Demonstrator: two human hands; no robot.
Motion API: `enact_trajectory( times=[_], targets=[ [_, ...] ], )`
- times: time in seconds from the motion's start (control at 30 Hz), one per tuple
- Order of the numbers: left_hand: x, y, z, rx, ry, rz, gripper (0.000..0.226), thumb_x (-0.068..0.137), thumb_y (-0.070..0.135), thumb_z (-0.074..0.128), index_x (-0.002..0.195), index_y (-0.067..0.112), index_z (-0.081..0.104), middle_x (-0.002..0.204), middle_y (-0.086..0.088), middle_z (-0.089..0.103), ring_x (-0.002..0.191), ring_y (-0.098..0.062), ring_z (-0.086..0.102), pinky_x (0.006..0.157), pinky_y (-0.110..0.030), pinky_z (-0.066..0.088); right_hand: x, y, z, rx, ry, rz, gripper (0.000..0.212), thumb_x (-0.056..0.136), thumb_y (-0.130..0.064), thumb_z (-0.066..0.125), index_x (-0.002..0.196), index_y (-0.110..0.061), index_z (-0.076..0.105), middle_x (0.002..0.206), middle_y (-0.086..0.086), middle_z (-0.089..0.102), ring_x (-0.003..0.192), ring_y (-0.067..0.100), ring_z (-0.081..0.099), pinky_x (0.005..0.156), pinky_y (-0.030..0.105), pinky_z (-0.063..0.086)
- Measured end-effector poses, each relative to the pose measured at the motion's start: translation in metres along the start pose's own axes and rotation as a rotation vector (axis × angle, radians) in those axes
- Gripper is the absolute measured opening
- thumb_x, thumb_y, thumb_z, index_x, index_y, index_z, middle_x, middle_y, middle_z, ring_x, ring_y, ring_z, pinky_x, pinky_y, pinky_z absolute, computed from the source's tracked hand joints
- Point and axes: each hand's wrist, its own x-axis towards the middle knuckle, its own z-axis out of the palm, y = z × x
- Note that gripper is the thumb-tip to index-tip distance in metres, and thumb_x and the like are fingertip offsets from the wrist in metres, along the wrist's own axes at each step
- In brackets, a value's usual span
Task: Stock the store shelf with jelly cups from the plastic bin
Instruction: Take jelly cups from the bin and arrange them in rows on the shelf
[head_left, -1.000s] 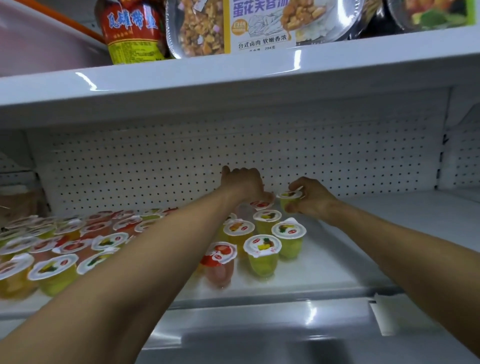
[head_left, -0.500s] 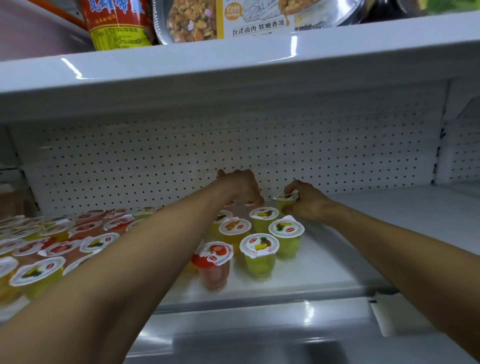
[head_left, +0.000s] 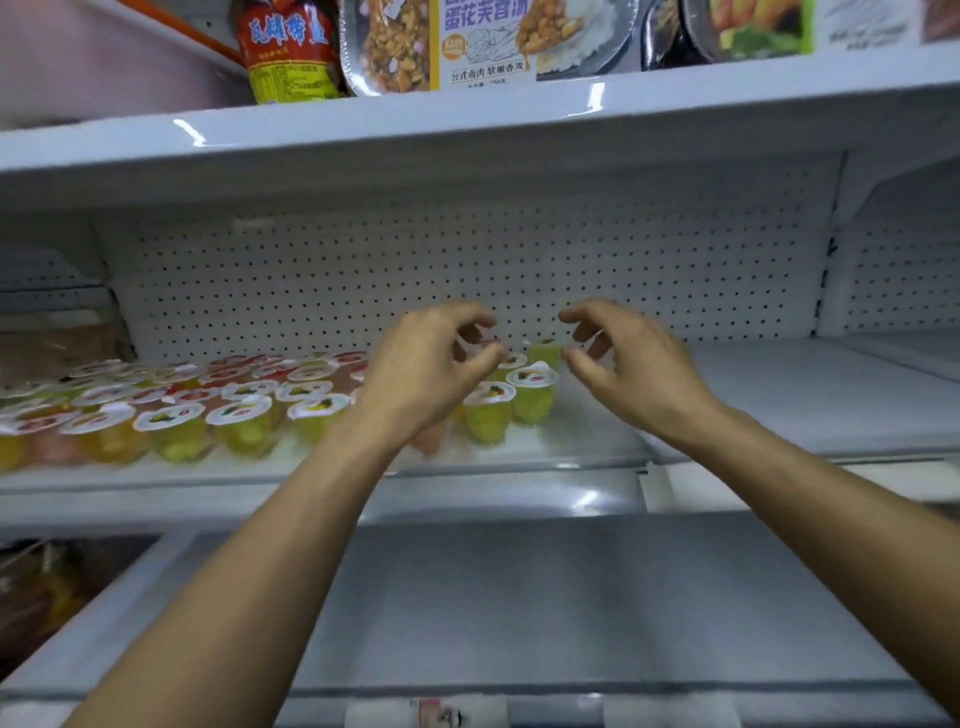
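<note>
Jelly cups (head_left: 532, 395) | left hand (head_left: 426, 374), right hand (head_left: 641, 374) above them | both loosely curled

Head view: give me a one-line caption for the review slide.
Left hand and right hand, both loosely curled and empty, hover over jelly cups lined up on the white shelf.

The shelf (head_left: 779, 405) is plain glossy white, and its back panel (head_left: 363, 270) is white dotted with even rows of small dark holes. The jelly cups (head_left: 488, 415) are translucent yellow-green near the middle and yellow, orange and pink toward the left edge. Their white lids carry fruit prints and red marks. On the upper shelf (head_left: 519, 109), also white, a packet (head_left: 288, 49) is red over yellow, beside a white sleeve (head_left: 483, 36) with purple lettering.
</note>
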Motion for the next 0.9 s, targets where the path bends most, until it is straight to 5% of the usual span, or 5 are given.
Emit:
enact_trajectory(
  times=[0.23, 0.43, 0.9],
  targets=[
    [-0.145, 0.019, -0.036, -0.006, -0.004, -0.239, 0.031, 0.083, 0.049, 0.066, 0.112, 0.036, 0.066, 0.09, 0.015, 0.066, 0.072, -0.002, 0.062, 0.073, -0.036, 0.055, -0.094, -0.061, -0.016, 0.104, -0.042, -0.121, 0.026, 0.089, -0.036, 0.061, 0.114, -0.032, 0.058, 0.098, -0.016, 0.061, 0.083, 0.009, 0.059, 0.071, 0.032, 0.049],
    [-0.247, 0.006, -0.077, 0.132, -0.103, -0.411, 0.037, 0.087, 0.047, 0.065, 0.12, 0.03, 0.064, 0.092, 0.015, 0.063, 0.077, -0.005, 0.06, 0.076, -0.038, 0.055, -0.152, -0.123, 0.015, 0.227, -0.258, -0.22, 0.029, 0.09, -0.033, 0.062, 0.117, -0.028, 0.056, 0.101, -0.014, 0.056, 0.085, 0.009, 0.058, 0.074, 0.038, 0.053],
    [-0.443, -0.167, -0.219, 0.252, -0.201, -0.914, 0.036, 0.089, 0.042, 0.067, 0.12, 0.025, 0.064, 0.094, 0.011, 0.067, 0.079, -0.009, 0.062, 0.076, -0.034, 0.053, -0.207, -0.325, 0.232, 0.366, -0.796, -0.45, 0.025, 0.089, -0.033, 0.06, 0.113, -0.027, 0.06, 0.111, -0.004, 0.057, 0.101, 0.015, 0.055, 0.08, 0.033, 0.046]
  ],
)
